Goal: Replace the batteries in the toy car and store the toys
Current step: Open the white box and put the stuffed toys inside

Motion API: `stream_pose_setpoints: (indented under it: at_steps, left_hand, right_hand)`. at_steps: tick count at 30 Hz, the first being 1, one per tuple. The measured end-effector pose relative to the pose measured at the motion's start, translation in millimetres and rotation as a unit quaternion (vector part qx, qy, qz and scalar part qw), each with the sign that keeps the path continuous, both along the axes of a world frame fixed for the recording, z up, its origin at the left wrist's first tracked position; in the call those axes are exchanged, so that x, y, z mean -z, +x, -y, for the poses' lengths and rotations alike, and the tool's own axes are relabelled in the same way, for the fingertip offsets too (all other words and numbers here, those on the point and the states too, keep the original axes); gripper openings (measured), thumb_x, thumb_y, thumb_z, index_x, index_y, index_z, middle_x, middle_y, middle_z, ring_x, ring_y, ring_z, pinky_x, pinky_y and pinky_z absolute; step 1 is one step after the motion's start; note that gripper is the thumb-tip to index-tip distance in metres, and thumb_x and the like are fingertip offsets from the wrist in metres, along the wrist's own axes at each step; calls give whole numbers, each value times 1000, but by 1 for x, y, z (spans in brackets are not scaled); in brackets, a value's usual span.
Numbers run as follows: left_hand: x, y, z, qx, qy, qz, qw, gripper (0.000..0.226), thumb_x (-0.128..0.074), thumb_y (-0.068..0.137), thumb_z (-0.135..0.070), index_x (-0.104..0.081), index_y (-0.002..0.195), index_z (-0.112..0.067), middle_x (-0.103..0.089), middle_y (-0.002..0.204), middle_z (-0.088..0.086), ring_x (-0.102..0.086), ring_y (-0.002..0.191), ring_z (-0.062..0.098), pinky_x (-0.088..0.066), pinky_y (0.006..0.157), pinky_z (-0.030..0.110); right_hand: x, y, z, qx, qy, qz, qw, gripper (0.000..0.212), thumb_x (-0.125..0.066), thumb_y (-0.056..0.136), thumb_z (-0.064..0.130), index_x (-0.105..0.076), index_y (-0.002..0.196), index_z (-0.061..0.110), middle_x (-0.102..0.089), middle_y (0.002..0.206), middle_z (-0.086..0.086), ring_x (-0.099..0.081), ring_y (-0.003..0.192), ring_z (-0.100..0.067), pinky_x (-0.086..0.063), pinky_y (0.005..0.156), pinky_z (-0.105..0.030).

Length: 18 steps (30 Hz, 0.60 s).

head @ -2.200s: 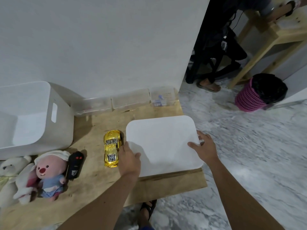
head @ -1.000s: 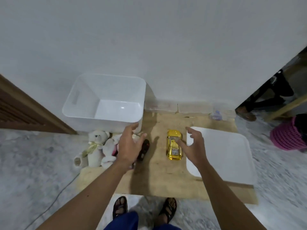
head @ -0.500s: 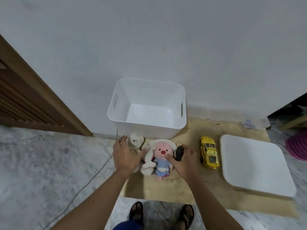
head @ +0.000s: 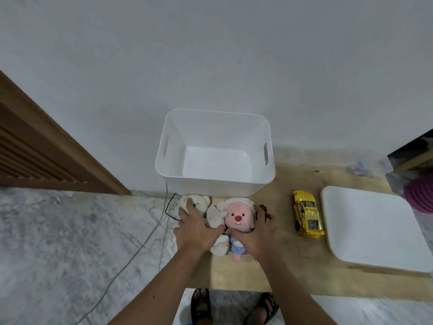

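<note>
The white bin (head: 215, 165) is sitting open just behind the toys, with its lid (head: 375, 228) lying well to the right on the wooden board (head: 293, 266). The left hand (head: 196, 231) is closing its grip on the white bear (head: 199, 202); the right hand (head: 255, 235) is gripping the pink plush (head: 236, 219) and, seemingly, the black remote (head: 263, 209). Gathering the bundle tight before lifting over the rim seems wise. The yellow toy car (head: 307, 214) is lying clear, near the lid, and a cable (head: 140, 242) is trailing beside the bear.

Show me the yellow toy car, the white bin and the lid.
yellow toy car (head: 307, 213): head view, on its roof.
white bin (head: 214, 186): head view, on its front wall.
lid (head: 372, 227): head view, on its flat top.
</note>
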<state>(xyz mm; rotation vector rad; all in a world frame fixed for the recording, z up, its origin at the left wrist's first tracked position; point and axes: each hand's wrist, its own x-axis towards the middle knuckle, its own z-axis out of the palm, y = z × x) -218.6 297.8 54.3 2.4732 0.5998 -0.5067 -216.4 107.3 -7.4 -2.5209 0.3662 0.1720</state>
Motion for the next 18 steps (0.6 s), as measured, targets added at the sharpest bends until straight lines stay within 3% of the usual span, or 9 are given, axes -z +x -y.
stream_pose_setpoints:
  at_steps: [3,8,13,16,18]
  left_hand:
    - [1,-2,-3,21,8,9,1000,135,-66,60,-84,1,162,-24,-29,162,19,-46,141,40,-45,109,53]
    - [-1,-5,-4,26,5,21,999,140,-66,55,-87,3,161,-26,-26,163,16,-42,146,37,-45,111,52]
    - [-6,-4,2,32,21,18,999,129,-65,63,-77,-1,161,-22,-39,153,17,-49,138,37,-49,106,49]
    - [-5,-3,2,44,26,12,999,125,-67,66,-72,-2,160,-22,-43,148,18,-53,132,37,-51,103,48]
    - [-7,-3,2,42,24,15,999,122,-68,66,-70,-4,158,-23,-45,145,19,-57,126,37,-52,100,47]
  right_hand:
    - [-4,-2,-9,0,-8,7,1000,135,-70,41,90,-47,148,11,-55,144,-18,-53,128,-43,-50,101,-55]
    - [-19,-1,-19,10,18,-10,1000,132,-70,43,85,-36,152,19,-49,147,-15,-47,131,-39,-50,99,-50]
    - [-17,-5,-25,20,76,23,997,118,-79,52,74,-40,147,16,-55,133,-12,-56,118,-35,-55,90,-45]
    - [-15,-7,-22,27,83,40,995,120,-77,51,74,-41,148,13,-55,135,-13,-56,119,-33,-54,91,-41]
    - [-14,-10,-17,31,87,32,995,122,-85,51,64,-37,151,14,-51,140,-14,-55,123,-34,-52,94,-42]
